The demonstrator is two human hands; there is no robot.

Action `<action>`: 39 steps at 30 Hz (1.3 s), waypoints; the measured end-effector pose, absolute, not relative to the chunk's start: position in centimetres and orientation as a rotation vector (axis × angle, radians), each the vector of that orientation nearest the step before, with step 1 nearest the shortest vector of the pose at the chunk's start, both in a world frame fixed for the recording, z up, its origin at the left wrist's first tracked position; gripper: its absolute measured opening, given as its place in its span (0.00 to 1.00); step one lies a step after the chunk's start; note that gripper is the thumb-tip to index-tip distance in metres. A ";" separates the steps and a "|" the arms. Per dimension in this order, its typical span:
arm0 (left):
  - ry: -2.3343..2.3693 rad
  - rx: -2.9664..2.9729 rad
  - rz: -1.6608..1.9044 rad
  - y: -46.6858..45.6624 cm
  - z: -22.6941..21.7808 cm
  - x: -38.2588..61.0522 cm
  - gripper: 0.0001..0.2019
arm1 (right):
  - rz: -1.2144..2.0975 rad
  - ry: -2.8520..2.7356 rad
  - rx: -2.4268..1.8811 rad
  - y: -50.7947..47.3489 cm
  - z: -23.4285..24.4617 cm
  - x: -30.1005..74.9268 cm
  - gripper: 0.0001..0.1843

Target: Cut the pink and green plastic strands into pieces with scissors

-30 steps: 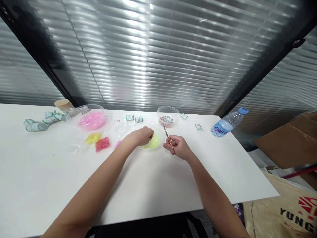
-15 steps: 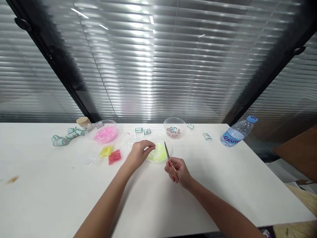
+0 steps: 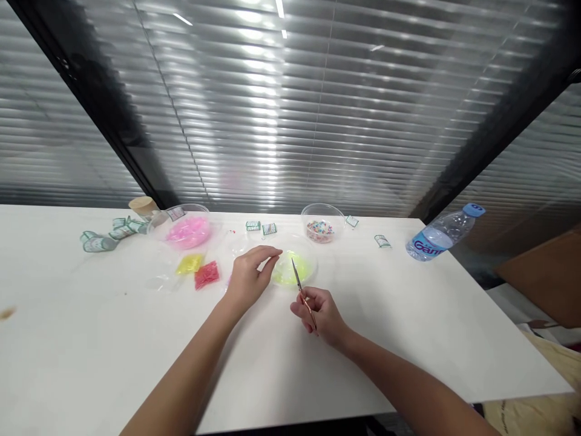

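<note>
My right hand grips a pair of scissors with copper-coloured handles, blades pointing up and slightly left. Behind the blades lies a clear round bowl with yellow-green pieces in it. My left hand hovers at the left rim of that bowl, thumb and fingertips pinched together. Whatever may be between those fingertips is too small to make out. To the left, a yellow packet and a red packet lie side by side on the table.
At the back left stands a clear bowl of pink pieces, near crumpled packets and a wooden-topped jar. A clear bowl of multicoloured beads sits at the back. Toward the right edge a water bottle leans in view.
The scissors have shifted a little left, so their tip now overlaps the yellow-green bowl. My left hand keeps its pinch by the rim. The whole view has tilted slightly.
</note>
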State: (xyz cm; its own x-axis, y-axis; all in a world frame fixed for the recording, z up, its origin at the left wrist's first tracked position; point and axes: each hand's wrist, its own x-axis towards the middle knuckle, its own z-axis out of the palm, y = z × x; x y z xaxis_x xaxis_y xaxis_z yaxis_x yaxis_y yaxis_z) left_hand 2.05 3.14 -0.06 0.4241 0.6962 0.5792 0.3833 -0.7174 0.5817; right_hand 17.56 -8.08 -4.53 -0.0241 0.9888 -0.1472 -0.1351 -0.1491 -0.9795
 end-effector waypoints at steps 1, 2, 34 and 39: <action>0.936 2.304 1.197 3.0 -0.1 2.0 0.08 | 1.381 -1.046 -1.213 -8.1 -4.5 17.6 0.21; 0.956 2.281 1.184 2.8 -0.1 2.1 0.07 | 1.372 -1.050 -1.214 -8.2 -4.4 17.6 0.21; 1.052 2.255 1.024 0.6 -0.6 2.8 0.16 | 1.330 -1.073 -1.246 -8.0 -4.6 17.6 0.24; 1.067 2.234 1.013 0.6 -0.6 2.8 0.16 | 1.313 -1.079 -1.271 -8.0 -4.7 17.5 0.24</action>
